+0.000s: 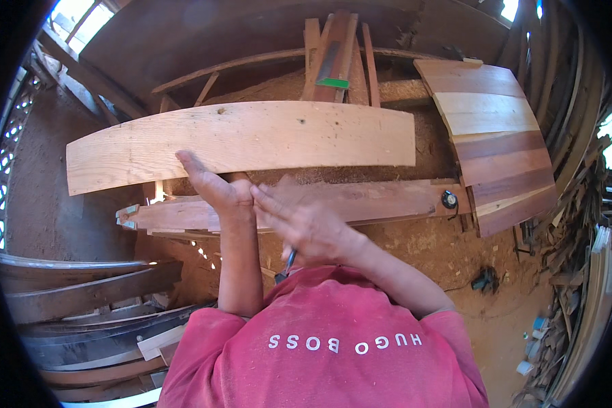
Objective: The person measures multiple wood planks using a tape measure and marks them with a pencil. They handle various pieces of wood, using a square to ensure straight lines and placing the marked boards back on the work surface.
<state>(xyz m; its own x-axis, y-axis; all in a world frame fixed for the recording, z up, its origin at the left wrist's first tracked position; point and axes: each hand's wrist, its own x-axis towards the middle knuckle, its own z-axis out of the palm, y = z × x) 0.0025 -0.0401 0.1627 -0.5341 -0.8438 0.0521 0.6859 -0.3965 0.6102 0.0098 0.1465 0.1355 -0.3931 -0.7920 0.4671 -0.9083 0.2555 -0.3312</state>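
Long, pale wooden plank (245, 139): my left hand (217, 192) holds its near edge. Right hand (309, 228): blurred, nearer me than the plank; fingers' grip, I cannot tell.

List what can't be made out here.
All in the head view:
Left hand: fingers mostly hidden behind the pale board.
Right hand: blurred, fingertips unclear.
Slim dark item: partly covered by the right hand; kind unclear.
Dark floor object: too small to identify.
Timber at right: cut off by the dark rim.
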